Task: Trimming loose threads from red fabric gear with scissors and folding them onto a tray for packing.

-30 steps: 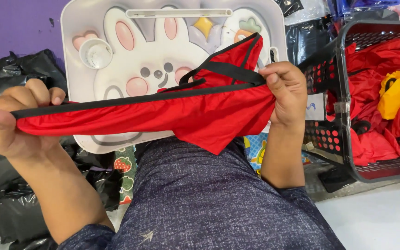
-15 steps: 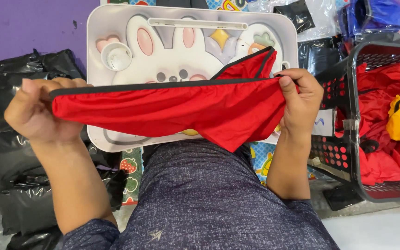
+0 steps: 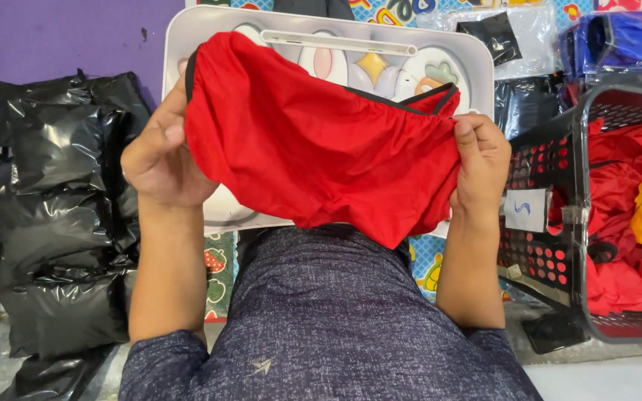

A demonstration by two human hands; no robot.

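Both hands, left hand (image 3: pixel 161 152) and right hand (image 3: pixel 481 160), are gripping the red garment (image 3: pixel 321 160) spread over the tray (image 3: pixel 477 67) (folding step, likely), next needing edges brought together evenly.

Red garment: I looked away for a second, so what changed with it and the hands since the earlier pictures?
The red garment, earlier pulled into a narrow horizontal band, now hangs spread open and wide. The left hand moved inward and up, gripping the black-trimmed edge; the right hand kept its grip. The white tray, black bags and basket stayed put.
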